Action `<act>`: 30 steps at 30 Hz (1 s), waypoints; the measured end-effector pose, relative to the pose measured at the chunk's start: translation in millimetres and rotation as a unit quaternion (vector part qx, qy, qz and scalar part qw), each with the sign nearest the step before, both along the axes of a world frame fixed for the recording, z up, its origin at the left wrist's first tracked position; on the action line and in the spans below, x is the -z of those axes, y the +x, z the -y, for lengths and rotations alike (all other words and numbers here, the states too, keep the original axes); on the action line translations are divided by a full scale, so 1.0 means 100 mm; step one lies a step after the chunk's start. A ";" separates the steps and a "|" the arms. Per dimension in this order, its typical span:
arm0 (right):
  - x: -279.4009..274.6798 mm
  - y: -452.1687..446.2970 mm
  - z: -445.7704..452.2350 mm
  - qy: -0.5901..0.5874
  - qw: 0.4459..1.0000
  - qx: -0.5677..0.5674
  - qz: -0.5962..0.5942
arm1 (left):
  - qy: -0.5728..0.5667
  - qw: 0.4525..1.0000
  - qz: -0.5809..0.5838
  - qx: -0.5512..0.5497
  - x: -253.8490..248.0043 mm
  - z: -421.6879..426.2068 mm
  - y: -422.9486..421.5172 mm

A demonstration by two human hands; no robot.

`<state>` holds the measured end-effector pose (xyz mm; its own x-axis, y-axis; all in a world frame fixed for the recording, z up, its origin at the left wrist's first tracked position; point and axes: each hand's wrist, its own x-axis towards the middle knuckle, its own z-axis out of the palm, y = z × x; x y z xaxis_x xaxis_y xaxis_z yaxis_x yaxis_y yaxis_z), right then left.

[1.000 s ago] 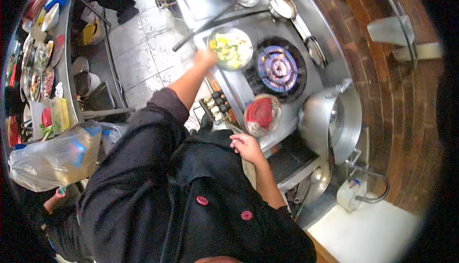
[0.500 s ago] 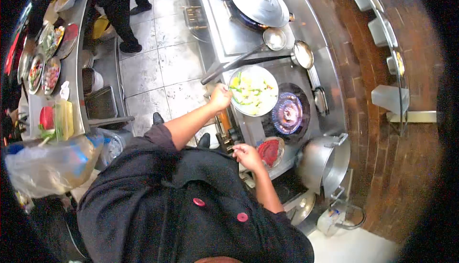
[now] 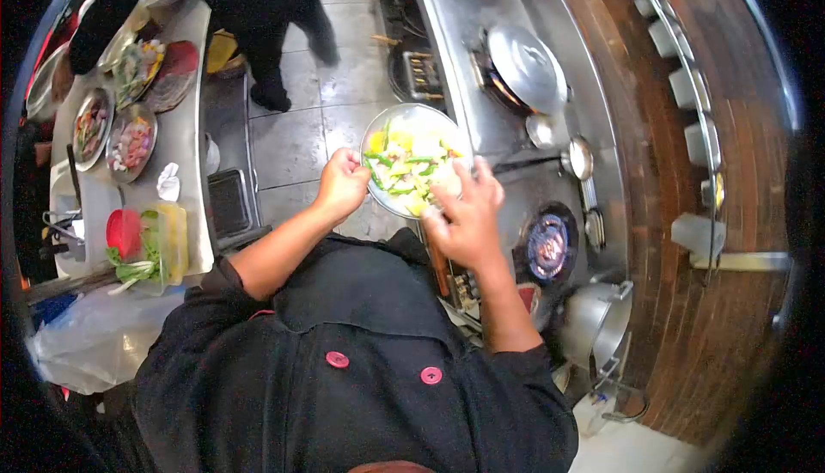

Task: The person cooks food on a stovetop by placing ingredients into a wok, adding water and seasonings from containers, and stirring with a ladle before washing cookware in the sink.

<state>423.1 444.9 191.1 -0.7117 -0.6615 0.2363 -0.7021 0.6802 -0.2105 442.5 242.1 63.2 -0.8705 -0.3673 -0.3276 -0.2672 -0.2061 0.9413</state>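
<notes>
A round metal plate [image 3: 427,113] is held in front of my body, over the floor by the stove's edge. Chopped vegetables [image 3: 402,164], yellow and pale pieces with green strips, cover it. My left hand [image 3: 345,186] grips the plate's left rim between thumb and fingers. Over the right side of the plate is my right hand [image 3: 467,211], slightly blurred, its fingers apart. Whether its fingertips touch the vegetables, I cannot tell.
A lit burner [image 3: 547,247] glows on the right, near a large pot [image 3: 593,323]. Ladles [image 3: 581,160] and a lidded pan [image 3: 524,65] lie farther along the stove. On the left counter are food plates [image 3: 131,142] and a clear container [image 3: 174,245]. Another person [image 3: 249,9] stands ahead.
The plate has left the stove edge and moved left, toward the middle, in my left hand. My right hand has come up over it. My view has turned left, and the other person has shifted.
</notes>
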 end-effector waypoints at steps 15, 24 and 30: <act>0.12 -1.07 2.22 0.099 0.940 -0.322 0.061 | -0.041 0.944 -0.027 -0.327 0.14 1.30 -0.08; -1.11 -1.92 2.81 -0.221 0.598 -0.655 0.406 | 0.028 0.832 -0.073 -0.550 -0.25 2.40 0.19; -1.63 -1.73 3.44 -0.246 0.290 -0.804 0.457 | 0.039 0.771 -0.156 -0.616 -0.66 3.72 0.45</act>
